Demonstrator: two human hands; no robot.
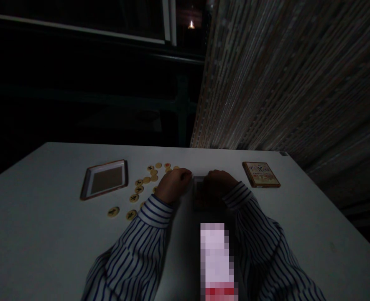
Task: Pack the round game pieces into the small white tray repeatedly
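My left hand (174,184) is above the white table, its fingers curled together beside the left rim of a small dark tray (200,205). Whatever those fingers hold, if anything, is hidden. Over the tray's right part is my right hand (220,182), with bent knuckles and fingertips lost in shadow. Dim reddish shapes lie inside the tray, too dark to name. Round wooden Chinese chess pieces (134,198) with dark characters are scattered left of my left hand, some partly behind it. One piece (167,166) has a red character.
A shallow open tray with a reddish rim (126,177) rests on the left of the table (62,234). A flat box with a printed cover (261,174) sits at the right. Strip-like curtains (235,83) hang behind the table's far edge. A pixelated bright patch covers the lower middle.
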